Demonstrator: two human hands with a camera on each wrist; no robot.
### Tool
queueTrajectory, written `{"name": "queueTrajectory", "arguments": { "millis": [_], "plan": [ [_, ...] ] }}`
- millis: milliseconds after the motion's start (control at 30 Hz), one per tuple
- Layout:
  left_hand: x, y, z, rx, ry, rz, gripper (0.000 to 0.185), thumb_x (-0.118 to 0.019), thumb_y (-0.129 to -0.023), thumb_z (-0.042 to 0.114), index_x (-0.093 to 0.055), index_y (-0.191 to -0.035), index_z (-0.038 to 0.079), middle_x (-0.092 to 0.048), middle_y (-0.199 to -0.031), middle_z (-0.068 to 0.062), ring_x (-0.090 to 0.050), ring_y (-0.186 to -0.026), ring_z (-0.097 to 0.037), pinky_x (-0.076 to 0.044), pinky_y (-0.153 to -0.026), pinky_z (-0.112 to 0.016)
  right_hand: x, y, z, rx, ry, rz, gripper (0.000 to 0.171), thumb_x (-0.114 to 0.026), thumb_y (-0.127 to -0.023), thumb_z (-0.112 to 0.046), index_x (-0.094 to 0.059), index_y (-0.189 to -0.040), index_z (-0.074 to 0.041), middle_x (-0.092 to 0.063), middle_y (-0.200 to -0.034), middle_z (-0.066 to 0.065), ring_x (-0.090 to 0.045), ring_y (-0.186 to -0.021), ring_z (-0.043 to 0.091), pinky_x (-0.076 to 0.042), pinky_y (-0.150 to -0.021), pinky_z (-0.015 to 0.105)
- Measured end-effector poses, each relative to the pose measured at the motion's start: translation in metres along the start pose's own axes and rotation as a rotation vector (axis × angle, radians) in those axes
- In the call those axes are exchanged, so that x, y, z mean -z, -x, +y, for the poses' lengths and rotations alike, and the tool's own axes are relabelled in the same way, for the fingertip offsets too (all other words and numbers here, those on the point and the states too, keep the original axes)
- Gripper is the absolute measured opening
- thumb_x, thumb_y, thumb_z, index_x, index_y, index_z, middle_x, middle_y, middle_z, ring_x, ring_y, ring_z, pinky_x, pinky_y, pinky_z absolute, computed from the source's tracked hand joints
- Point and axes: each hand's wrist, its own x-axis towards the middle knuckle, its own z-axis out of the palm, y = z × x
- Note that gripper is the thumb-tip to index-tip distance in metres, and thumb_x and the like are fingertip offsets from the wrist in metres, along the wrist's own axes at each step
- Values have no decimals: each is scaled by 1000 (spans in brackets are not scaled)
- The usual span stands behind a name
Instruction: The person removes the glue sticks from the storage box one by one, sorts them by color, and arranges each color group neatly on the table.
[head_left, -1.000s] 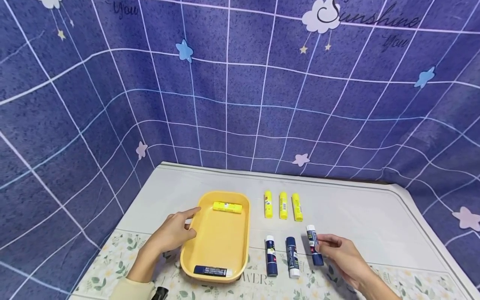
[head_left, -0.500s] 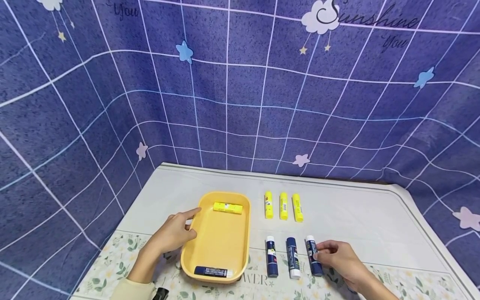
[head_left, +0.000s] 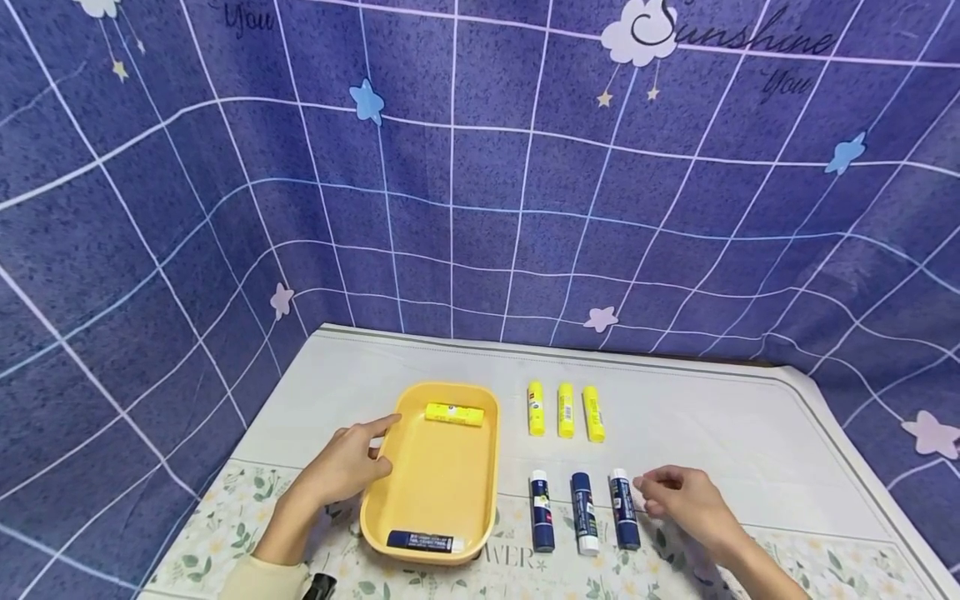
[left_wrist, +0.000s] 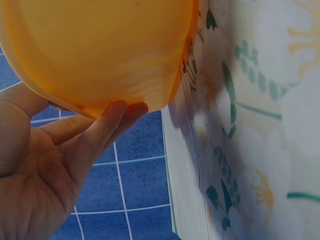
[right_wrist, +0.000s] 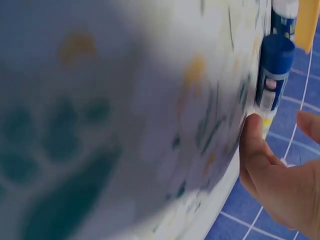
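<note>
Flowered cloth (head_left: 225,533) covers the near edge of the table, plain white cloth beyond it, with blue grid fabric (head_left: 480,192) hung as a backdrop. Nearest, the left hand (head_left: 341,468) rests against the left wall of a yellow tray (head_left: 442,487), fingers straight and relaxed, index finger lying on the rim; the left wrist view shows fingertips (left_wrist: 122,111) touching the tray's outer wall, nothing gripped. A blue glue stick (head_left: 422,542) lies crosswise at the tray's near end. To the right, three blue glue sticks lie in a row on the cloth: left one (head_left: 542,522), middle one (head_left: 585,525), right one (head_left: 624,520). The right hand (head_left: 686,504) sits just right of that last stick, fingers loosely bent toward it; it holds nothing, and contact with the stick cannot be confirmed in the head view. The right wrist view shows a fingertip (right_wrist: 251,131) just beside the stick's white end (right_wrist: 267,102). Farther off, a yellow glue stick (head_left: 454,414) lies crosswise at the tray's far end, and three yellow sticks (head_left: 564,411) lie in a row to its right. Risk, as judged: these sticks are round, so a brush from the right fingers could roll the right stick into its neighbour and spoil the row; a push from the left hand could slide the tray.
</note>
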Motion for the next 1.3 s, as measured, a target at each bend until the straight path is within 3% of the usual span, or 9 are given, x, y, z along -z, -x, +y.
{"name": "queueTrajectory", "arguments": {
  "millis": [100,267,400,533,667,1000,1300],
  "plan": [
    [1,1,1,-4,-5,-2,75,-62,-81,-5,-45,-154,0,-63,-137,-31,-68,-73,-15,-47,-47,-24,9,-7,-3,55,-24,-3,50,-68,-98,-32,-64,-127,9,-75,-109,13,-73,-88,17,-61,-80,30],
    [1,1,1,-4,4,-9,75,-62,-82,-5,-45,-155,0,-62,-138,-32,-71,-76,-15,-48,-47,-24,18,-17,-24,206,-105,-47,59,-67,-99,-34,-58,-136,10,-71,-123,21,-74,-99,19,-60,-90,28],
    [2,0,0,-1,5,-4,75,-61,-82,-5,-44,-155,0,-64,-135,-32,-69,-71,-16,-47,-46,-23,16,-26,-45,318,-216,-91,58,-68,-99,-28,-55,-139,12,-68,-125,22,-74,-103,16,-59,-93,26],
    [1,0,0,-9,15,-6,75,-62,-82,-5,-44,-155,-1,-61,-139,-32,-74,-82,-17,-50,-49,-24,4,-36,-61,400,-252,-154,53,-69,-98,-23,-57,-137,11,-69,-125,20,-72,-104,12,-58,-95,25],
    [0,2,-1,-8,29,-9,75,-62,-82,-6,-44,-155,-1,-58,-142,-33,-76,-94,-20,-52,-51,-25,-15,-41,-77,439,-231,-258,53,-72,-96,-24,-60,-137,8,-66,-132,24,-70,-108,13,-57,-95,25],
    [-1,-1,-3,-9,2,8,75,-61,-81,-5,-45,-155,1,-62,-138,-32,-67,-68,-13,-46,-46,-23,-55,-43,-116,515,-300,-477,53,-77,-90,-13,-60,-136,7,-71,-121,11,-70,-109,14,-58,-94,24],
    [0,0,-3,-3,13,-3,75,-61,-83,-5,-44,-156,1,-61,-139,-32,-74,-80,-16,-49,-48,-24,-84,-35,-133,553,-260,-648,52,-74,-89,-3,-59,-138,4,-65,-131,25,-67,-113,18,-58,-96,26]
  ]
}}
